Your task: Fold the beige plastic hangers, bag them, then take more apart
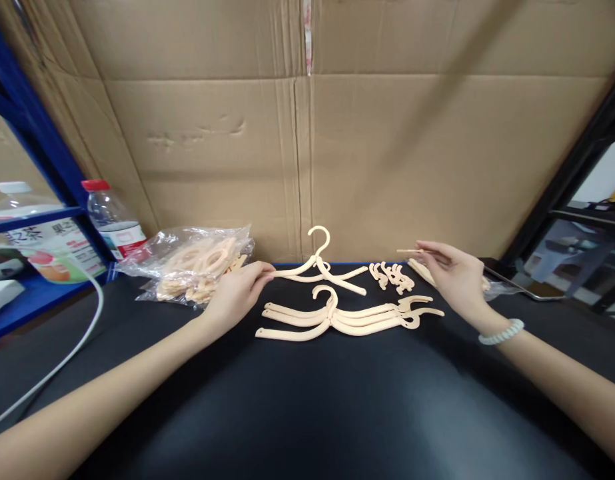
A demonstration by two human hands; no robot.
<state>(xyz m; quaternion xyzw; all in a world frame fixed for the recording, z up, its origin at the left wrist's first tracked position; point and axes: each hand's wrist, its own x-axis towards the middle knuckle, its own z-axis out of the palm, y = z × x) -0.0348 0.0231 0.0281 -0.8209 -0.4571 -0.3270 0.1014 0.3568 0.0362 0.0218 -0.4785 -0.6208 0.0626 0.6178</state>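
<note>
My left hand (242, 293) pinches the left arm tip of a cream plastic clothes hanger (307, 268), whose hook points up and whose arms cross near the middle. In front of it lie several more cream hangers (297, 319), stacked on the black table. My right hand (452, 277), with a beaded bracelet at the wrist, is raised at the right and closed on a thin cream strip seen edge-on; its full shape is hidden. Left of that hand sits a group of small curved cream pieces (392, 277). Loose hook-shaped pieces (416, 308) touch the stack's right end.
A clear plastic bag (197, 263) of cream parts lies at the left, beside a red-capped bottle (114, 220) and a blue shelf (52, 223). A white cable (82, 353) crosses the table's left side. Cardboard (212, 147) stands behind; a black rack (562, 193) is at right.
</note>
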